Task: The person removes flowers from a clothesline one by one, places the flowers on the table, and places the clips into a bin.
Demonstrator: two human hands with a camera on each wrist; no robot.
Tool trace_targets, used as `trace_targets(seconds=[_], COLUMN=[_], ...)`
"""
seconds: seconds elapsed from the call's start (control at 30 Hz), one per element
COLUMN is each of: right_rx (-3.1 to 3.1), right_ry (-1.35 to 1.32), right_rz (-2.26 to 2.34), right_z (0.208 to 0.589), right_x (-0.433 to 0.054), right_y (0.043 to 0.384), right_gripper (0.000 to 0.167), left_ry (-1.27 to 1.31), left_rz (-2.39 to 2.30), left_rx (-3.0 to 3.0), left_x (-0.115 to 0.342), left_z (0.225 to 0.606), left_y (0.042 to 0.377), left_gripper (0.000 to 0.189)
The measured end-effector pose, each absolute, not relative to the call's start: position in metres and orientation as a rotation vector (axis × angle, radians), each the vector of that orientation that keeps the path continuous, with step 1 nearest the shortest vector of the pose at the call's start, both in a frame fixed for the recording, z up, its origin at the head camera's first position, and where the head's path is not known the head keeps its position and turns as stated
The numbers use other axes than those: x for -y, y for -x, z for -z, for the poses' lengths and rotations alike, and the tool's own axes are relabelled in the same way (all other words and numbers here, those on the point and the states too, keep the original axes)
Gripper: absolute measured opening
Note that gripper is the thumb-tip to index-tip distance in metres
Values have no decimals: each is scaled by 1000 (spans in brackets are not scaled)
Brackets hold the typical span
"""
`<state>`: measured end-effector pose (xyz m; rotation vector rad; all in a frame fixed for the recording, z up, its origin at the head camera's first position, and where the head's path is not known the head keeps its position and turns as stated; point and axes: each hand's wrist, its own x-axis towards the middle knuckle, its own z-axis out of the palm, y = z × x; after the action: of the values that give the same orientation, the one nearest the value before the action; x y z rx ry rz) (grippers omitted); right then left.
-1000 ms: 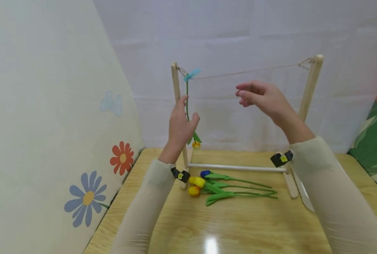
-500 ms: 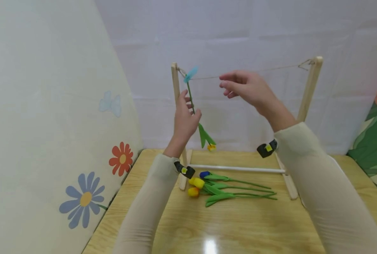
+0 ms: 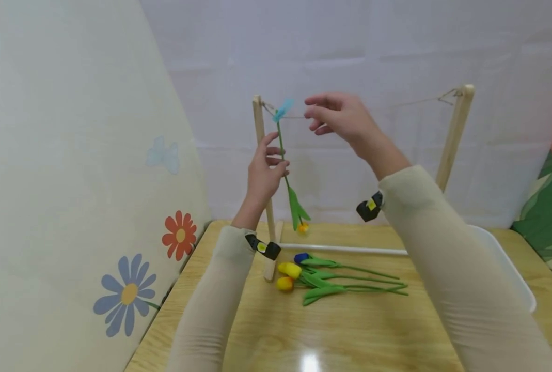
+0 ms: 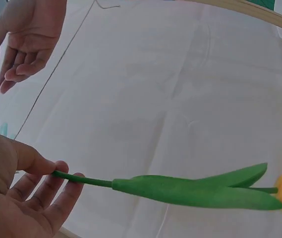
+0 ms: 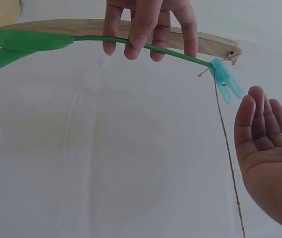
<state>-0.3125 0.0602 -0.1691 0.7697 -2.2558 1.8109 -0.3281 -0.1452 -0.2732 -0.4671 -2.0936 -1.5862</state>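
A yellow-orange artificial tulip hangs head down from the left end of a thin string. Its stem end sits in a translucent blue clothespin clipped to that string. My left hand pinches the green stem between thumb and fingers, as the left wrist view also shows on the tulip. To the right of the clothespin, my right hand is raised with fingers loosely bent and holding nothing. In the right wrist view a gap separates its fingertips from the clothespin.
The string runs between two wooden posts, joined low down by a white rod. Several tulips, blue and yellow, lie on the wooden table in front. A white tray is partly behind my right sleeve.
My right hand has moved left and up toward the clothespin. My left fingers have closed on the stem, and the hanging tulip's bloom has swung right from beside the post.
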Motion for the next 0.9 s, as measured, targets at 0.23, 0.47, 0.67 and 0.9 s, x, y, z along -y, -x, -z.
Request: trace_targets(seconds=[0.23, 0.47, 0.67, 0.9], right_rx=[2179, 2108, 2118, 2168], right_ry=[-716, -704, -699, -634], right_rz=[-1944, -2048, -2059, -2079], right_z=[169, 173, 173, 170], right_x=[-48, -30, -21, -17], right_y=[325, 333, 337, 344], right_gripper=[43, 47, 46, 50], left_ry=[480, 443, 452, 444], left_rz=[1709, 1734, 1726, 1748], left_rx=[2121, 2155, 2134, 2122], left_x=[154, 159, 162, 160], left_z=[265, 264, 264, 264], left_y=[333, 331, 330, 328], left_gripper=[66, 66, 65, 65])
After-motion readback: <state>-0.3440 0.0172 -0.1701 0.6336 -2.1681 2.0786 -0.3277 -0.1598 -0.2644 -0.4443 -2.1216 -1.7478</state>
